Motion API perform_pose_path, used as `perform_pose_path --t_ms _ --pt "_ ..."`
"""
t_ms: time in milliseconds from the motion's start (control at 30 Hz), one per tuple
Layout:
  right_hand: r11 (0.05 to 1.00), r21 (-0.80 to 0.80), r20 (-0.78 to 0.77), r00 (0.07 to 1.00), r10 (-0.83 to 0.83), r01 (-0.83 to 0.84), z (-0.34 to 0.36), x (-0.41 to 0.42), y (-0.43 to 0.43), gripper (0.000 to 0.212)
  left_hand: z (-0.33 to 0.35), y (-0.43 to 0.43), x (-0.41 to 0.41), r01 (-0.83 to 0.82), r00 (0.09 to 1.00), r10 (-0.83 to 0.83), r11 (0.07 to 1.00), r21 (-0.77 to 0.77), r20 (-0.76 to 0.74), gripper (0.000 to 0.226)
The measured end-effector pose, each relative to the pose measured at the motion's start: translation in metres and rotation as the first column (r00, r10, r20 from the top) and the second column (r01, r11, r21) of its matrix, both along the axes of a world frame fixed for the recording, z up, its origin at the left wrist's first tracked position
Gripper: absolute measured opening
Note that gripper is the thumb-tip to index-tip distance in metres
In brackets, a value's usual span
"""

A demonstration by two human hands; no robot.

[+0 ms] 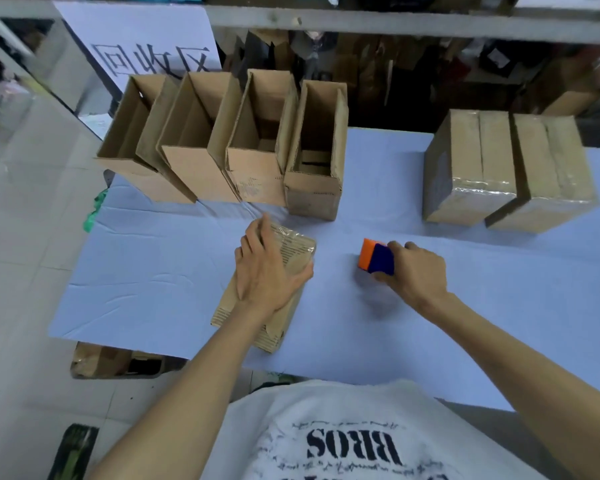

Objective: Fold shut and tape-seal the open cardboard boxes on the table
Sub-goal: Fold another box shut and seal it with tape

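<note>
- Left hand (267, 271): I am pressing its grip, fingers spread flat, on the lying box (297, 251), near-centre on the table (153, 271).
- Right hand (416, 271): its grip is curling round the tape dispenser (378, 256), just right of that box.
- Open boxes (253, 181): four standing far left; sealed boxes (478, 168) far right.
- Risk, by my judgement: easing pressure early could be letting flaps spring, wrinkling the tape.

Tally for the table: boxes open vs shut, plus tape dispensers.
Open boxes: 4
Shut boxes: 3
Tape dispenser: 1
Total: 8
</note>
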State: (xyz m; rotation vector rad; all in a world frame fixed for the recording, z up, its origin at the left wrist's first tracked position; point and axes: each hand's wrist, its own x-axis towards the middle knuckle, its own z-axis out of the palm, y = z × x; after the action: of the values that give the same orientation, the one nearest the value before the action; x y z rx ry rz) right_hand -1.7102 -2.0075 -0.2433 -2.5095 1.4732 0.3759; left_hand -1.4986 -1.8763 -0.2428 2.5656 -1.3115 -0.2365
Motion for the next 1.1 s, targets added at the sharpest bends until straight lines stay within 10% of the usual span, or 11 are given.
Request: perform_pose_path --t_ms 233,500,633,733,833,1100 --pt "0.999 -0.039 0.118 0.993 -0.016 0.020 -0.047 0.007 0.019 0.073 0.001 0.000 0.001 -0.036 0.999 0.035 0.999 -0.018 -0.033 0.118" --pt "0.993 0.079 0.256 0.961 -0.102 0.084 -0.059 0.008 0.026 0.061 0.002 0.000 0.001 -0.034 0.999 0.034 0.999 -0.023 -0.012 0.118" --pt "0.983 -0.137 0.295 0.952 -0.081 0.126 -0.048 0.016 0.029 0.049 0.003 0.001 0.001 -0.042 0.999 0.041 0.999 -0.026 -0.007 0.120" --pt "0.937 0.300 0.660 0.669 -0.341 0.182 -0.011 0.046 0.035 0.034 0.004 -0.001 -0.001 -0.049 0.999 0.049 0.999 -0.023 -0.020 0.122" --pt "0.614 0.787 0.535 0.426 -0.729 0.064 0.015 0.081 0.036 0.035 0.007 -0.001 -0.003 -0.047 0.997 0.045 0.999 -0.025 -0.058 0.123" --pt "0.421 0.905 0.407 0.165 -0.898 0.060 0.010 0.106 0.039 0.018 0.009 0.000 0.003 -0.060 0.993 0.056 0.998 -0.029 -0.107 0.125"
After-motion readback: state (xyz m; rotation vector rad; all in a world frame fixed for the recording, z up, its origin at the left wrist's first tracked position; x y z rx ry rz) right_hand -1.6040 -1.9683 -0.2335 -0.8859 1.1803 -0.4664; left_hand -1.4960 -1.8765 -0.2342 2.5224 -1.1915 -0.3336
